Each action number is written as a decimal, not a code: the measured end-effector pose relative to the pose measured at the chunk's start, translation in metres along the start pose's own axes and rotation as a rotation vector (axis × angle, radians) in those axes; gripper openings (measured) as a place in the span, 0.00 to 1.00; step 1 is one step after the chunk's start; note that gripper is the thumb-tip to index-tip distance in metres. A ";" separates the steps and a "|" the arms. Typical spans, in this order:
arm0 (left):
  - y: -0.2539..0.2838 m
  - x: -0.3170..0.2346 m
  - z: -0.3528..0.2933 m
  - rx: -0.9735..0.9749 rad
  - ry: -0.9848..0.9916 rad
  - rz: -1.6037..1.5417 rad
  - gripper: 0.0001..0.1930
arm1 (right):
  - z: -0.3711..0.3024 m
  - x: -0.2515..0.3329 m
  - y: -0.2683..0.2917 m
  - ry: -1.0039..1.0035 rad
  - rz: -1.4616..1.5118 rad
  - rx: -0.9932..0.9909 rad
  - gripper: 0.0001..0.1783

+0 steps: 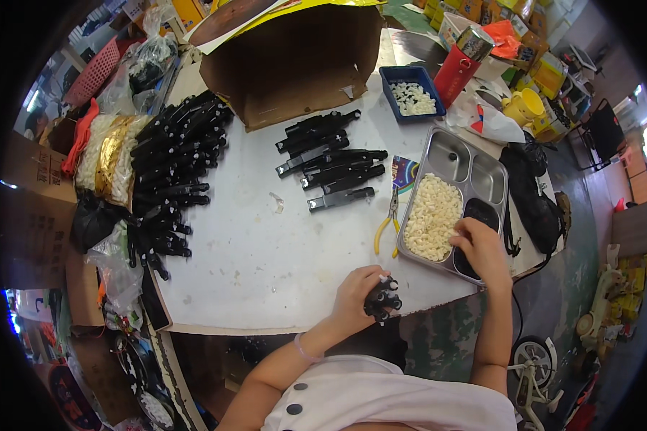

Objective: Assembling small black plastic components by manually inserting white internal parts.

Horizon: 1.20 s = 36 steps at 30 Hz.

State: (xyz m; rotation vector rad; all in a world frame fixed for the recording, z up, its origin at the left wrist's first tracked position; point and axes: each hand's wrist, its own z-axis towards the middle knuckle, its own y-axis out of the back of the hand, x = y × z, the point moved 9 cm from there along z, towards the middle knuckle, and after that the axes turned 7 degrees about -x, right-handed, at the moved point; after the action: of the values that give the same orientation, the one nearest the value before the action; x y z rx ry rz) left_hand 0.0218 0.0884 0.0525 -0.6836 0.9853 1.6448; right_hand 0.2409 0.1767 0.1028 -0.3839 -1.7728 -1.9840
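Black parts (382, 299) now clutched by the left hand (352, 293) at mid-table's five o'clock, pale pieces (431, 215) reached by the right hand (484, 248) at three, pinch untellable, plenty left, nine o'clock's black heap (172, 172) seemingly finished.

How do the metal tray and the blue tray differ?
The metal tray is larger than the blue tray. The metal tray has several compartments; the blue tray shows no dividers. The right hand is at the metal tray; no hand is at the blue tray. Both hold small pale pieces.
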 end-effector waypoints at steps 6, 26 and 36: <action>0.001 -0.002 0.003 0.004 -0.014 0.038 0.28 | 0.004 0.008 -0.008 0.063 0.098 -0.146 0.07; 0.001 0.000 -0.002 -0.007 -0.050 -0.038 0.38 | -0.084 0.134 -0.007 0.509 0.331 -0.216 0.11; 0.001 -0.002 -0.001 0.017 -0.044 0.000 0.33 | -0.086 0.149 0.005 0.691 0.024 -0.106 0.11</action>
State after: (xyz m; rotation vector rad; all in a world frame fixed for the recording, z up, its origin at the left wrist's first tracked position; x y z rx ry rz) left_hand 0.0216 0.0868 0.0537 -0.6332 0.9669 1.6425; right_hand 0.1228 0.0700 0.1688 0.2330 -1.2196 -1.8800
